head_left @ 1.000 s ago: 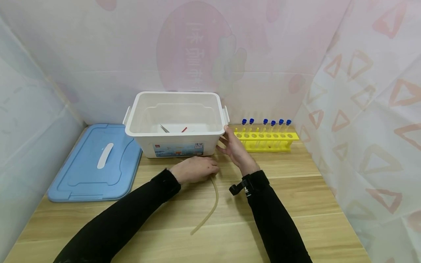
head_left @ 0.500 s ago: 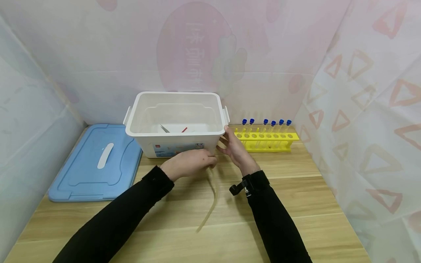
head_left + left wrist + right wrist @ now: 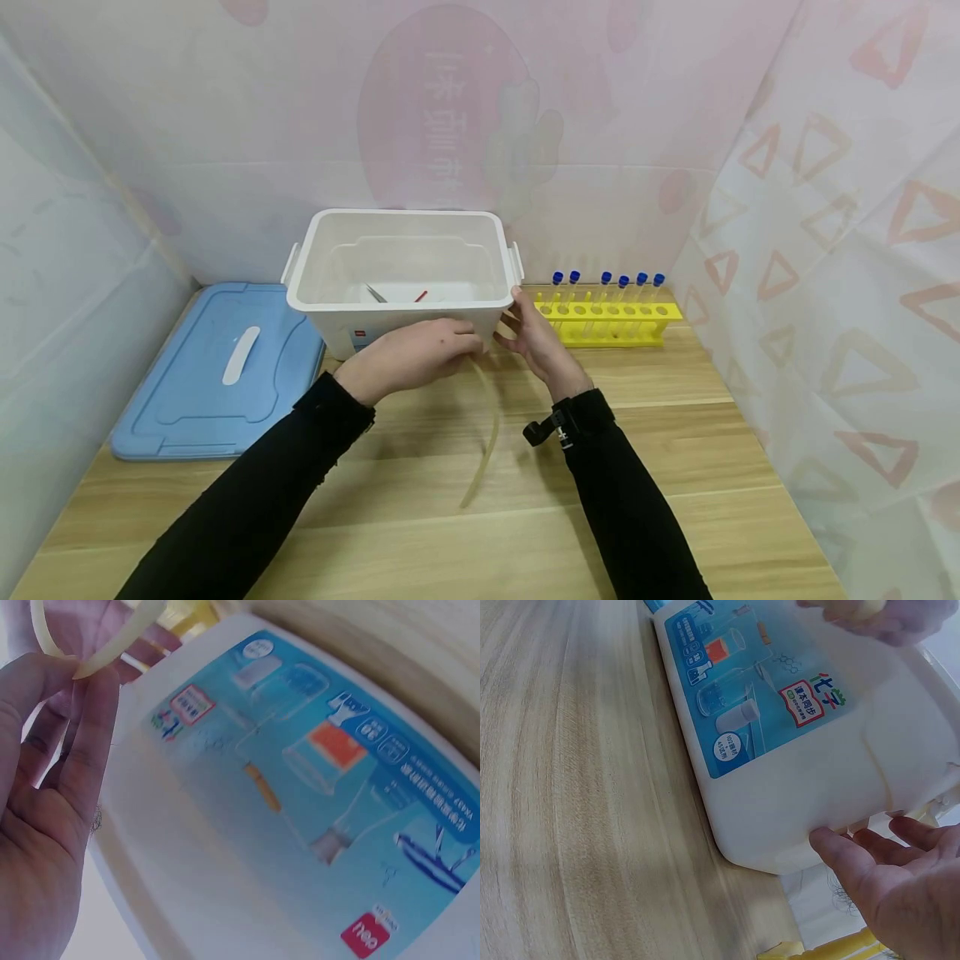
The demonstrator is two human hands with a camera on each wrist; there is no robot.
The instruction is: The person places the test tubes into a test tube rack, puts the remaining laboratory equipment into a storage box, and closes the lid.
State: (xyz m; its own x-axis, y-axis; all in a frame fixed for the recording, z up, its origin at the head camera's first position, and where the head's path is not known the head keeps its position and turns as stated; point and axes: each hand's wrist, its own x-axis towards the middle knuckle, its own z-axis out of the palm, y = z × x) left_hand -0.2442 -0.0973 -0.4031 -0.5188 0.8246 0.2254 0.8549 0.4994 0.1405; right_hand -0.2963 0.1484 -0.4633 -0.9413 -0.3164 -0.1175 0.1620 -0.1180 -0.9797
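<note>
My left hand (image 3: 416,354) is raised in front of the white plastic box (image 3: 397,307), hiding much of its label. Between thumb and fingertip it pinches a pale yellow flexible tube (image 3: 491,433), whose free end hangs down in a curve. The left wrist view shows the pinched tube (image 3: 124,637) bending up on both sides of the grip. My right hand (image 3: 543,346) touches the box at its right front corner. In the right wrist view its fingers (image 3: 847,859) lie fairly straight against the box wall.
A blue lid (image 3: 202,375) with a white handle lies left of the box. To the right stands a yellow rack (image 3: 607,312) with several blue-capped test tubes. Inside the box, a pointed metal piece (image 3: 375,293) and a small red piece (image 3: 422,296) show.
My left hand has lifted off the table, up and slightly left across the box front, taking the tube with it. The right hand has stayed in place at the box corner.
</note>
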